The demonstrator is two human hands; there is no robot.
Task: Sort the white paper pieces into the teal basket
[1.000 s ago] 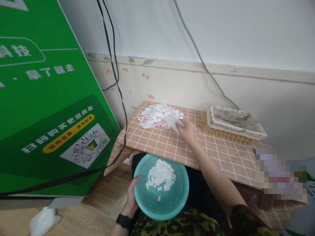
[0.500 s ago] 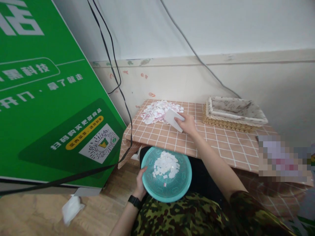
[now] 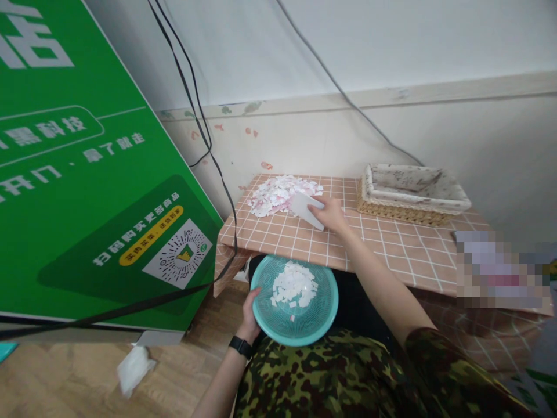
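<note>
If tipped by the left hand (image 3: 249, 314), could spill loose white bits (image 3: 295, 285) over the rim of the teal colander (image 3: 310, 328). Looks propped on the dark lap (image 3: 359, 319) and clamped by thumb and fingers at the left rim only; might swing with any shift of the knees. Cannot tell about contact between far rim and checked tablecloth (image 3: 278, 239).

Beyond the colander, see right hand (image 3: 332, 213) closed on a flat pale card (image 3: 305, 210), tilted at the near right edge of the scrap pile (image 3: 277, 194). Could scatter bits wide of the colander if dragged fast or at a steep slant. Could also drop bits short of the colander's far rim, given the step down from the cloth edge. Might rumple the cloth if pressed hard, trapping bits in folds.

Around: wicker basket (image 3: 400, 212) beyond and right of the colander; could get in the way of a wide rightward sweep. Black strap (image 3: 236, 232) left of the colander, hanging across the cloth's left corner, before a green panel (image 3: 108, 226); might snag a leftward reach. White plastic bag (image 3: 136, 370) on the floor, left of the colander, well apart. Pixelated item (image 3: 491, 267) far right of the colander, unreadable. Grey cable (image 3: 348, 97) beyond the colander, down behind the wicker basket, clear of both hands.
</note>
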